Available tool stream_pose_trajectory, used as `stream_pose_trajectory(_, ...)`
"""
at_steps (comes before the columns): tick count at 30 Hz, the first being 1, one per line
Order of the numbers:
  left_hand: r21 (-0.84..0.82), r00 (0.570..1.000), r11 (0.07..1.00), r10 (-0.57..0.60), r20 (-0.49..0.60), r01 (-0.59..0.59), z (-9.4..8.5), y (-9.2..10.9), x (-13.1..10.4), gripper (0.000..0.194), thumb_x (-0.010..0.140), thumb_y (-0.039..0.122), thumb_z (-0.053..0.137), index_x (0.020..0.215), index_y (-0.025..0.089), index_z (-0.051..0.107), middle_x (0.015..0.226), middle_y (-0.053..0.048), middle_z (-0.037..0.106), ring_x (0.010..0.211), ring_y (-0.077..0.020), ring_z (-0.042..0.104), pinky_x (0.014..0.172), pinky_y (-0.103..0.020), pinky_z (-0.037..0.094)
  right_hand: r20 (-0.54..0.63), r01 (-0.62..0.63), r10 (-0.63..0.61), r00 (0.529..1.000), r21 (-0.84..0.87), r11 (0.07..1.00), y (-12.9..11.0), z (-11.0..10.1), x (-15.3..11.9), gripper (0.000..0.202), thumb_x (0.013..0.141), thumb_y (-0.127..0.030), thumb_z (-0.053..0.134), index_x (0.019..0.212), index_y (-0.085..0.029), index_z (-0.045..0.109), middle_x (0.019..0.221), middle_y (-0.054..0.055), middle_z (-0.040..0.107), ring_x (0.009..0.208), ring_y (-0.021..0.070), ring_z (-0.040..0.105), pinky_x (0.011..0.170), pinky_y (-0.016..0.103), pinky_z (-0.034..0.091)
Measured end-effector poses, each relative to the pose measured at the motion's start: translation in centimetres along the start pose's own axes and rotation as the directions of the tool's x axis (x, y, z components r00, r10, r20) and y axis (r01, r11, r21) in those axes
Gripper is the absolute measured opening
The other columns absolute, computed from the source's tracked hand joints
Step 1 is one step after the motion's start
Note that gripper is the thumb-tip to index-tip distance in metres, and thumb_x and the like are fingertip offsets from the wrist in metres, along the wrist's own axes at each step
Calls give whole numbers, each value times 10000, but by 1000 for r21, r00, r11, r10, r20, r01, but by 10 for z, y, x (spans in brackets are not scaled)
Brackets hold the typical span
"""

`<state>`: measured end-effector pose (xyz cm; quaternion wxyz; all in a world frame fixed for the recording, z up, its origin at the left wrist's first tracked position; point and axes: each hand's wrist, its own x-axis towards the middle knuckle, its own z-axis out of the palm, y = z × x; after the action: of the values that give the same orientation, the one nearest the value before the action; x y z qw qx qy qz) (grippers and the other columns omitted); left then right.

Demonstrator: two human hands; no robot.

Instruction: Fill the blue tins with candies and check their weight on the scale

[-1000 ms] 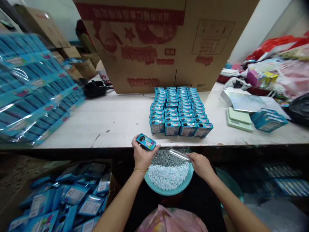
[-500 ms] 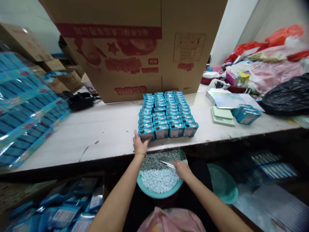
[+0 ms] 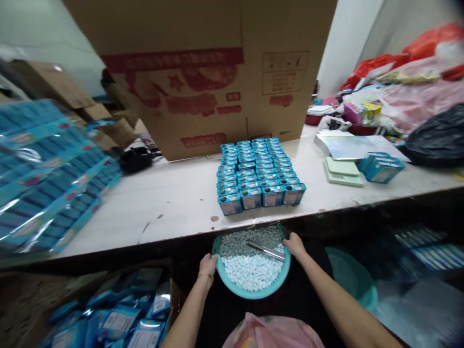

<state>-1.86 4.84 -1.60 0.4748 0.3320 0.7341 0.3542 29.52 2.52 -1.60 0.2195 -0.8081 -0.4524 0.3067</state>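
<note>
A round turquoise basin (image 3: 250,293) sits at my lap, below the table edge, filled with small white pellets (image 3: 250,273). My left hand (image 3: 208,266) grips its left rim, and my right hand (image 3: 295,244) grips the rim at the upper right. Across the pellets lies a silver metal tool (image 3: 266,250), long and narrow, touched by neither hand; its exact kind is unclear. Beyond the basin, rows of small blue boxes (image 3: 261,197) stand packed together on the white table (image 3: 174,198).
A large cardboard box (image 3: 210,104) stands behind the rows. Wrapped blue packs (image 3: 47,179) are stacked at left, and a carton of blue packets (image 3: 119,321) is below. To the right are a pale green scale (image 3: 343,172), more blue boxes (image 3: 382,167) and another basin (image 3: 353,278).
My left hand has left the front blue box and taken the basin's left rim. My right hand has let go of the metal tool, now lying on the pellets, and holds the right rim.
</note>
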Motion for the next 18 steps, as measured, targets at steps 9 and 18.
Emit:
stream_pose_trajectory(9,-275,979,942,-204,-6,194,-90,-13,-52,28,654,134,579,675,119,567,468,6,562,425,-125,532,446,-238,430,250,-20,-48,967,262,965,-3,22,-55,296,534,-189,567,826,-143,573,731,32,632,689,177,579,574,238,420)
stream_pose_trajectory(18,-536,904,834,-322,-281,130,-207,-43,-126,208,501,240,630,704,230,586,637,-26,662,686,-252,635,589,-368,516,487,-3,-260,833,475,880,-125,48,-96,296,498,-118,534,792,-148,531,718,11,623,671,164,576,567,241,434)
